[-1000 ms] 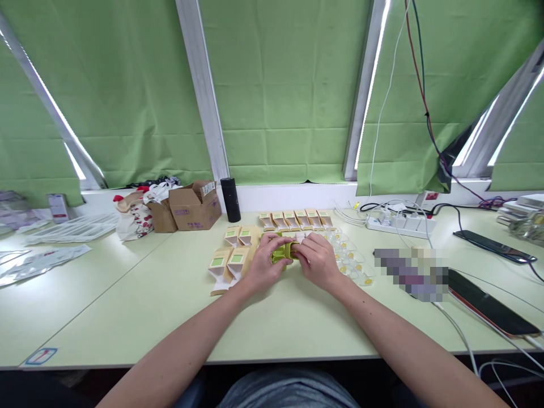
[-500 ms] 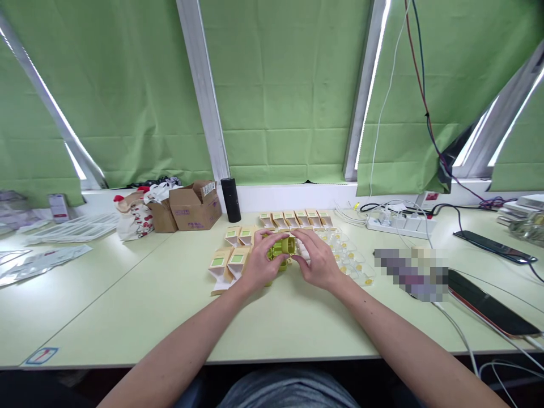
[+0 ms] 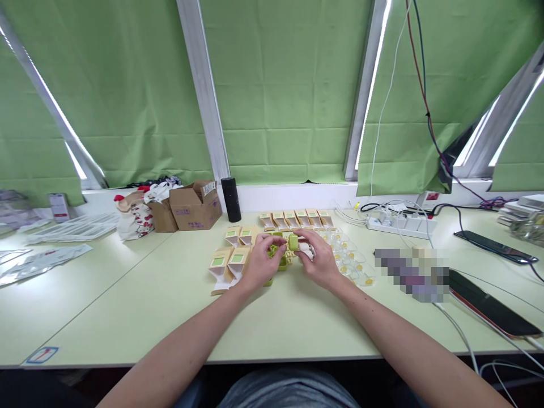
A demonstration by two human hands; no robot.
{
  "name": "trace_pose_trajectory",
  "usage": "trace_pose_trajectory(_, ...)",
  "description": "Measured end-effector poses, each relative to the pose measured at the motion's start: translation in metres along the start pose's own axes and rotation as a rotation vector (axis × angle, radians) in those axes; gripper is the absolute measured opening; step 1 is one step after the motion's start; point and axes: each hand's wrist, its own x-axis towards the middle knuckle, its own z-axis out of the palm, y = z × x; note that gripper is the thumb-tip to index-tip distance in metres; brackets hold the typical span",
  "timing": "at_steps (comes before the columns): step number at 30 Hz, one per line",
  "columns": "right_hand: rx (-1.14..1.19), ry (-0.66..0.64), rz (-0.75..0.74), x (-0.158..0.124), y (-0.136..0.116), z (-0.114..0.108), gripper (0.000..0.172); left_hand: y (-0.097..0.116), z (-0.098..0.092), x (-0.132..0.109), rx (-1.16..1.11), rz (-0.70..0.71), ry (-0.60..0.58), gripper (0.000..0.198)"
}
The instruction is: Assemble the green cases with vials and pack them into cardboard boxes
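Between the fingers of my right hand (image 3: 318, 258) is a small green block-shaped piece (image 3: 293, 242), with a white part (image 3: 305, 248) behind it. My left hand (image 3: 262, 260) is just left of it, thumb and fingertips brought together; whatever they may pinch is too small to make out. Several more green pieces (image 3: 282, 264) lie on the table under and between the hands, partly covered by the left one. Left of my left hand stand folded cardboard boxes (image 3: 218, 263) with green squares on them. Clear plastic pieces with yellow centres (image 3: 351, 256) lie in rows beyond my right hand.
More small boxes (image 3: 296, 219) line up at the back. A black bottle (image 3: 230, 200) and a brown carton (image 3: 195, 207) stand at back left. On the right are a power strip (image 3: 402, 225), a phone (image 3: 493, 303) and loose cables.
My hands have drawn slightly apart. The green piece earlier held between both hands with its open end to the right now sits in my right hand, turned to show a closed face.
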Motion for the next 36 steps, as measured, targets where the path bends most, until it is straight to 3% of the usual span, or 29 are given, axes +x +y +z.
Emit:
trace_pose_trajectory(14,-0.067,0.0,-0.072,-0.0053,0.0065,0.0036,0.046,0.005,0.0036,0.0005,-0.085,-0.071,-0.006,0.019)
trace_pose_trajectory(36,-0.051,0.002,-0.046,-0.0047,0.0065,0.0043,0.045,-0.0016,0.0045,0.0014,-0.165,-0.127,-0.039,0.019)
